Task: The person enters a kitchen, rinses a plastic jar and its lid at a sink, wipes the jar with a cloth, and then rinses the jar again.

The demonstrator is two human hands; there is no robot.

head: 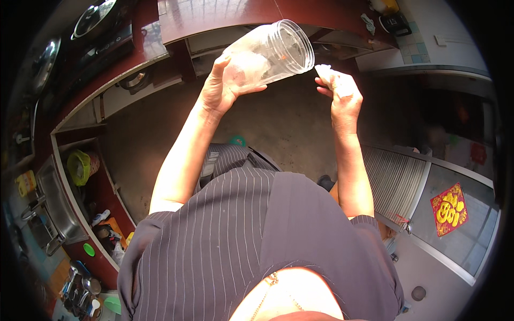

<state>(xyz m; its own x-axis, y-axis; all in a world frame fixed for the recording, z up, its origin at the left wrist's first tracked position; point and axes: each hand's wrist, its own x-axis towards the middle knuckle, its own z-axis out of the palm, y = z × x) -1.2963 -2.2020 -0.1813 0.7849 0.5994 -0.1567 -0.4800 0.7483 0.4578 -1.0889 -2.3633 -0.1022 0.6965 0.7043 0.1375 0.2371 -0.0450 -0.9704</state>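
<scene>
A large clear plastic jar [261,52] with a threaded mouth is held tilted on its side by my left hand [221,86], which grips it near the base. Its open mouth faces right and carries no lid. Something whitish shows in the lower part of the jar, but I cannot tell whether it lies inside or is seen through the wall. Just right of the mouth, my right hand [343,96] pinches a crumpled white tissue or cloth [331,76]. The tissue is close to the rim and seems apart from it.
A dark red countertop [217,12] curves along the top and left, with a gas stove [108,46] and a steel sink [60,200]. Open lower cabinets hold a yellow-green basket [78,166]. On the right stands a metal-framed glass door [453,257] bearing a red decoration [449,209].
</scene>
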